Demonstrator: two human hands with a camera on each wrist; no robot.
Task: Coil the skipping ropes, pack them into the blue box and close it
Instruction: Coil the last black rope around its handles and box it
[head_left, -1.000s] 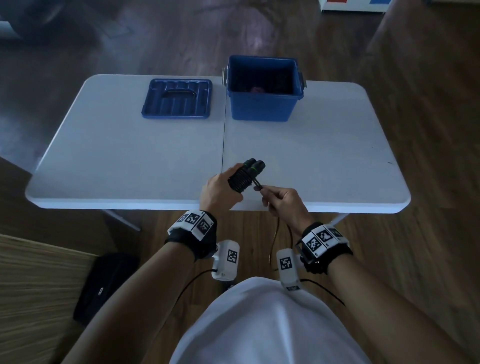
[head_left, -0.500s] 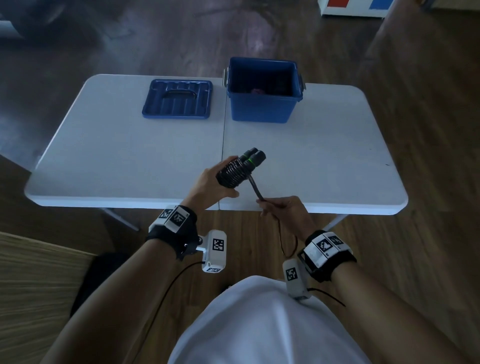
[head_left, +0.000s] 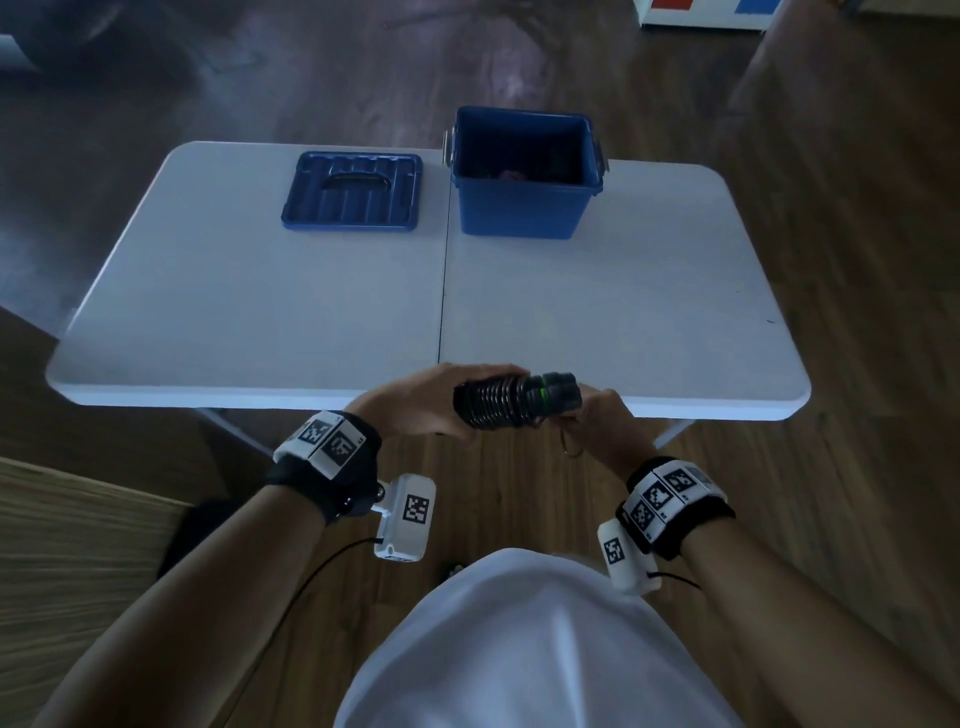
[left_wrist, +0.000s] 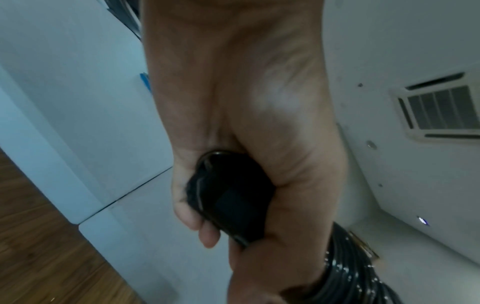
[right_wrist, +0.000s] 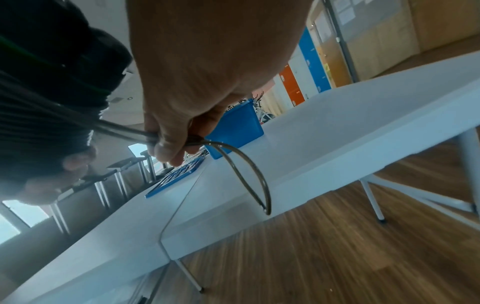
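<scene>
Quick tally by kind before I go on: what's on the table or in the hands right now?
Blue box: 1, open, on the table
Blue lid: 1, lying beside the box
Skipping rope: 1, coiled round its handles, gripped by left hand; right hand pinches the loose end
Box contents: too dark to count
Total: 3

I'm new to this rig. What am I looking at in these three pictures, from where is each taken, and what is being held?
No machine here: a person works with bare hands, wearing one camera on the head and one on each wrist. The head view looks down at a white table. On it stand an open blue box and, to its left, the box's lid, lying apart. The left hand grips a skipping rope, its cord wound around the black handles. The left wrist view shows that grip from close up. The right wrist view shows the right hand pinching the cord's loose end, which hangs in a short loop.
</scene>
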